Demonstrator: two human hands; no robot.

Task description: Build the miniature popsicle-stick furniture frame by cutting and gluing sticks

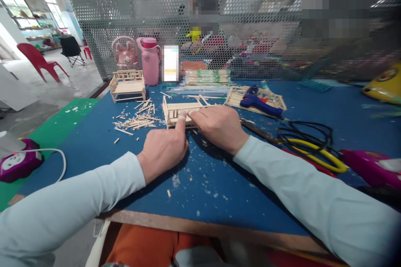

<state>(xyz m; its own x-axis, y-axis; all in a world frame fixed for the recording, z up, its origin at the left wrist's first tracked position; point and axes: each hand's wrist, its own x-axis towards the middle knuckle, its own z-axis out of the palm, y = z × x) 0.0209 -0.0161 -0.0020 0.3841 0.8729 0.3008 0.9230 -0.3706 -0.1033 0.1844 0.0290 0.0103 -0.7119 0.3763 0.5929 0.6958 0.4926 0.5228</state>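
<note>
In front of me on the blue table stands a small bench-like model (183,106) built from thin wooden sticks, with railings and a flat panel. My left hand (164,146) has its fingers curled, and its index fingertip presses the model's near railing. From the right, my right hand (223,127) is closed at the same railing, its fingertips close beside the left index finger. My hands cover the model's near right part, and whether a loose stick is between the right fingers is hidden. A pile of short cut sticks (140,121) lies to the left of the model.
A similar finished-looking model (128,86) stands at the back left by a pink bottle (151,62). A blue glue gun (260,102) rests on another stick frame (233,96). Yellow-handled scissors (319,156), a black cable (308,135) and stick bundles (207,77) lie around.
</note>
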